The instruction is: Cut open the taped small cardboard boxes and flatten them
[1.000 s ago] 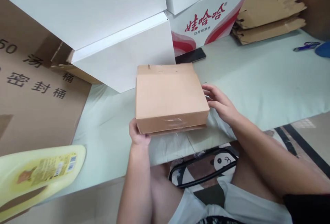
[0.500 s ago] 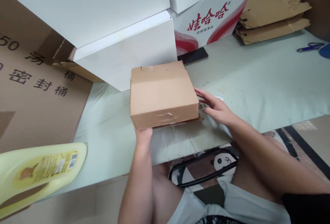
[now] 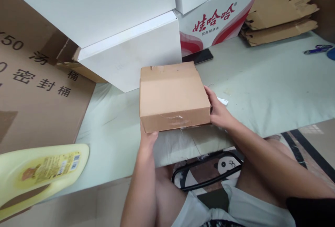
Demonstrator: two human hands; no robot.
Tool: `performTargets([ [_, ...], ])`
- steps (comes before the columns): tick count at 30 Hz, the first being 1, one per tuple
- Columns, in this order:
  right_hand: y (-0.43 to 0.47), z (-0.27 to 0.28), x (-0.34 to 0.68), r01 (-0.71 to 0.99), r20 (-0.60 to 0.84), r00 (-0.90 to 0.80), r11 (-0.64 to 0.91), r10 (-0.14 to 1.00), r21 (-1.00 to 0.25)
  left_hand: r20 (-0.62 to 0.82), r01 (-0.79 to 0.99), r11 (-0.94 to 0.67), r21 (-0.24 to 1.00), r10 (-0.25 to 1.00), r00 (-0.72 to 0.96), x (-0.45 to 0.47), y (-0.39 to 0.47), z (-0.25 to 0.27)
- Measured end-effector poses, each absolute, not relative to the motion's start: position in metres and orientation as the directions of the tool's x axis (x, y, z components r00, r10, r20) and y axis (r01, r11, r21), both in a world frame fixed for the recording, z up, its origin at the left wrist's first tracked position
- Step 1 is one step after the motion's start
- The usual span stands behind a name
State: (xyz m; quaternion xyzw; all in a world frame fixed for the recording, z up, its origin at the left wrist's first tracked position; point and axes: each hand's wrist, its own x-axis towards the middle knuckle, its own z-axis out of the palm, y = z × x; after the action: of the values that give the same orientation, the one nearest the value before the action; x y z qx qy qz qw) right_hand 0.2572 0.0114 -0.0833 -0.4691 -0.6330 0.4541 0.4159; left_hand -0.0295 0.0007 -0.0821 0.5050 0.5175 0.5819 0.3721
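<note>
A flat brown cardboard box [image 3: 172, 91] is held level above the front part of the cloth-covered table, its near side crossed by a strip of clear tape. My left hand [image 3: 148, 137] grips its left front corner from below, with the fingers hidden by the box. On the other side, my right hand [image 3: 217, 110] presses against the right edge, fingers along the side and thumb near the front corner. A small white item [image 3: 223, 101] lies on the cloth just beyond my right hand.
White boxes [image 3: 131, 56] are stacked behind, beside a red-and-white carton [image 3: 217, 24] and a black phone [image 3: 199, 57]. Flattened cardboard [image 3: 280, 17] and a blue-handled tool [image 3: 318, 50] lie at right. A yellow jug [image 3: 49, 167] and a big carton [image 3: 39, 91] flank the left.
My right hand has closed in from beside the box and now grips its right side. The box has shifted slightly to the right, with my left hand still on it.
</note>
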Motion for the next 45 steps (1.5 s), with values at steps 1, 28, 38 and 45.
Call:
performTargets([
  [1, 0.011, -0.083, 0.257, 0.219, 0.105, -0.206, 0.151, 0.973, -0.964, 0.206, 0.094, -0.190, 0.977, 0.957, -0.203, -0.029, 0.001, -0.082],
  [28, 0.008, -0.084, 0.253, 0.250, 0.208, -0.198, 0.254, 0.958, -0.934, 0.188, 0.181, -0.158, 0.971, 0.969, -0.160, -0.031, 0.001, -0.087],
  [38, 0.009, -0.085, 0.254, 0.265, 0.210, -0.201, 0.259, 0.957, -0.929, 0.182, 0.136, -0.162, 0.977, 0.971, -0.155, -0.032, 0.001, -0.088],
  [45, 0.009, -0.086, 0.254, 0.235, 0.214, -0.194, 0.257, 0.958, -0.937, 0.156, 0.097, -0.141, 0.985, 0.972, -0.174, -0.033, 0.001, -0.093],
])
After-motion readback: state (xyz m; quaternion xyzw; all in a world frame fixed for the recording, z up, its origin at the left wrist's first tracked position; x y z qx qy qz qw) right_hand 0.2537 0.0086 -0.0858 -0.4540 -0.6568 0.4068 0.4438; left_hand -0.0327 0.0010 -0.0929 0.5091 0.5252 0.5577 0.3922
